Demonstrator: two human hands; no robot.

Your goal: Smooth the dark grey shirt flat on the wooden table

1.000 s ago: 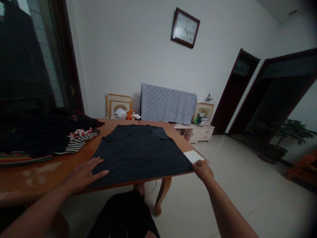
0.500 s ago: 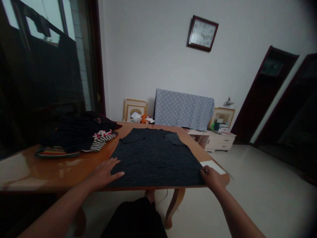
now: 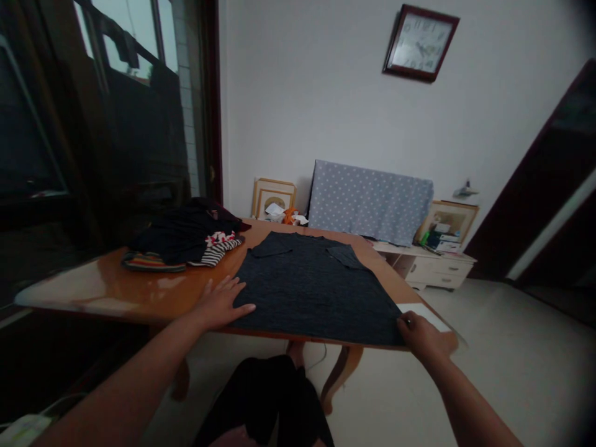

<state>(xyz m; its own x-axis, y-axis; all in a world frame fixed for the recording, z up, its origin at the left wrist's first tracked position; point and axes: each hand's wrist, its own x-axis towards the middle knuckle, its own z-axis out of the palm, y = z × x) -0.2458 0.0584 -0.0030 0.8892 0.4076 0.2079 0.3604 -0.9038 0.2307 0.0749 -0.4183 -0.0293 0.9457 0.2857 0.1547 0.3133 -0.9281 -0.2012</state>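
A dark grey T-shirt [image 3: 311, 288] lies spread flat on the wooden table, its collar toward the far side and its hem along the near edge. Both short sleeves are turned inward over the body. My left hand [image 3: 222, 303] rests with fingers spread on the shirt's lower left side and the table beside it. At the lower right corner of the hem, my right hand [image 3: 421, 332] pinches the cloth between thumb and fingers.
A heap of clothes [image 3: 186, 233] is on the left of the wooden table [image 3: 153, 285]. Under my right hand's side lies a white sheet [image 3: 426, 315]. Beyond stand a cloth-covered panel [image 3: 367, 202] and a low white cabinet [image 3: 435, 271].
The view has turned slightly left, so the whole scene sits further right. Both hands keep their places on the shirt, which looks unchanged.
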